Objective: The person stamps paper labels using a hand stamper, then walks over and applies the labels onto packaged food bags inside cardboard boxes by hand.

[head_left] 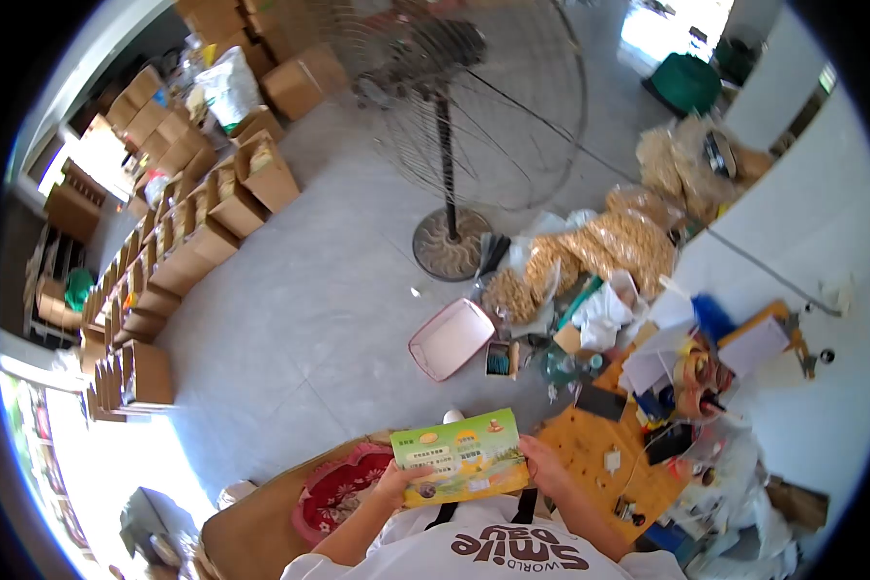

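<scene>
A flat green and yellow printed package is held level in front of my white shirt. My left hand grips its left edge, with the thumb lying over the printed face. At the right edge, my right hand is closed on the package, most of its fingers hidden underneath. Whether it is a bag or a thin box cannot be made out. Below and left of my left hand, a red patterned basin sits within a large cardboard box.
A wooden table with clutter stands at my right. Ahead are a pinkish tray, clear bags of tan pieces and a large standing fan. Rows of cardboard boxes line the left side of the grey floor.
</scene>
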`<state>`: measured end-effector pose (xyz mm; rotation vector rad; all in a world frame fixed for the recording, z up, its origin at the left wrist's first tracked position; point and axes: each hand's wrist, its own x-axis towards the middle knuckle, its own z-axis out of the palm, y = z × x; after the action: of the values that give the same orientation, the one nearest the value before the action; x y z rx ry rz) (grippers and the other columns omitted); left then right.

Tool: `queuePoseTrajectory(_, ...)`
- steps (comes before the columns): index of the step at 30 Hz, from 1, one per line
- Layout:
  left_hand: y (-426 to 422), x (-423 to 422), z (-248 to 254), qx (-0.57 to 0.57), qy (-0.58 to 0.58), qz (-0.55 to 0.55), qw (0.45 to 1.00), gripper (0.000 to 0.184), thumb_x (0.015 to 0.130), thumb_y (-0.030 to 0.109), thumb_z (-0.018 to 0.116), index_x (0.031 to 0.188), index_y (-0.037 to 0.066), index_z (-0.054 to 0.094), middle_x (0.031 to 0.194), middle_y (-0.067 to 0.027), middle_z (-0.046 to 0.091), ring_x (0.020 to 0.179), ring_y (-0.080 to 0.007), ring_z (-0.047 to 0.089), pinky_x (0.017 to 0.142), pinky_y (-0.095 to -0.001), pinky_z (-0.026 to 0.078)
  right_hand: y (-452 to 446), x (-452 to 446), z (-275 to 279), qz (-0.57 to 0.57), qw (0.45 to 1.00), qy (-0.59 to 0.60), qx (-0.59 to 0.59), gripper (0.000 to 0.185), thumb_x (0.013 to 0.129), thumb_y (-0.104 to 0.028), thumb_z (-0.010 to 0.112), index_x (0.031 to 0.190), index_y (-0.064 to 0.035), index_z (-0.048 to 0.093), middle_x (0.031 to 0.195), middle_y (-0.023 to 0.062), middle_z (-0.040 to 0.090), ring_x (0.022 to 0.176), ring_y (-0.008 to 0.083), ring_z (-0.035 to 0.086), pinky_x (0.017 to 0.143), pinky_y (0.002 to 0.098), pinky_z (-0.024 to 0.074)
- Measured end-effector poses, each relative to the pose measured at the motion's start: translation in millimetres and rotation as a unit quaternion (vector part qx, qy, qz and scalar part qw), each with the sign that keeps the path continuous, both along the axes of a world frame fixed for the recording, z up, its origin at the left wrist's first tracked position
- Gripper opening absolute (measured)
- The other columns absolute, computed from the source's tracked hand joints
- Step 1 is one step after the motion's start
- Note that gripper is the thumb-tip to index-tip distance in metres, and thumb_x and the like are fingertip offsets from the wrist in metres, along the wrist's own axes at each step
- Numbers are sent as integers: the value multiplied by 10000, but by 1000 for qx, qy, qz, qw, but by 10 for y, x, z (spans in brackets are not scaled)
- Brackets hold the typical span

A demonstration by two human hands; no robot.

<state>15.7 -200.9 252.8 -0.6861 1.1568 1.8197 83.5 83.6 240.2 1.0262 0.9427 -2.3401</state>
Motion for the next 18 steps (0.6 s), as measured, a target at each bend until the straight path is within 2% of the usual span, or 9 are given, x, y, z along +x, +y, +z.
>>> queuePoseTrajectory(1,0,-12,51,11,12,18,1000,328,731,-35,696,1046,3,611,1021,-119,658,876,-222,651,791,-364,538,-34,-143,138,45,995,84,36,355,928,-172,533,1229,6,471,1051,66,602,924,126,589,812,273,474)
queuePoseTrajectory(2,-8,-24,116,15,4,42,999,323,733,-36,697,1043,7,615,1017,-116,660,869,-218,652,784,-364,540,-58,-268,238,63,993,95,44,355,928,-172,533,1229,6,471,1051,66,602,924,126,589,812,273,474)
queuePoseTrajectory(4,-43,-103,200,27,7,86,996,319,736,-36,698,1041,10,619,1014,-113,662,863,-214,654,778,-363,542,-99,-497,392,140,960,190,151,342,903,-93,559,1219,-8,462,1072,61,589,945,119,574,816,259,472)
queuePoseTrajectory(7,-164,-264,306,33,83,85,992,303,748,1,709,1041,15,633,1008,-96,667,863,-178,648,768,-338,536,-195,-836,721,184,936,216,206,340,902,-59,550,1224,-12,449,1066,62,591,921,118,586,795,260,481)
queuePoseTrajectory(10,-302,-506,527,11,162,74,984,275,769,-4,694,1036,-3,631,1003,-101,666,859,-176,648,766,-326,539,-313,-1165,849,203,922,247,220,321,911,-65,541,1216,-18,449,1064,59,592,891,111,590,772,248,483)
queuePoseTrajectory(12,-436,-645,611,-9,176,95,980,270,784,35,697,1039,-17,625,988,-99,667,844,-154,639,750,-312,536,-450,-1418,958,239,912,252,219,301,906,-36,529,1198,-11,460,1052,60,595,896,108,585,777,249,481)
queuePoseTrajectory(14,-570,-698,834,-34,229,97,968,301,790,93,703,1053,-30,622,962,-83,671,821,-120,623,732,-277,522,-614,-1635,977,230,895,308,226,306,904,-29,523,1201,-9,453,1047,71,599,871,111,593,757,241,486)
queuePoseTrajectory(15,-636,-696,773,-60,248,116,960,303,792,107,704,1042,-43,622,944,-81,673,796,-117,621,724,-273,520,-712,-1750,987,233,888,321,232,310,900,-22,520,1202,-8,451,1033,68,607,855,103,596,752,230,485)
queuePoseTrajectory(18,-829,-646,890,-66,206,199,956,319,807,153,696,1044,-37,600,960,-88,658,844,-138,617,747,-295,517,-988,-2057,1062,296,874,330,201,309,897,-17,522,1198,-9,456,1024,65,612,862,102,595,762,230,481)
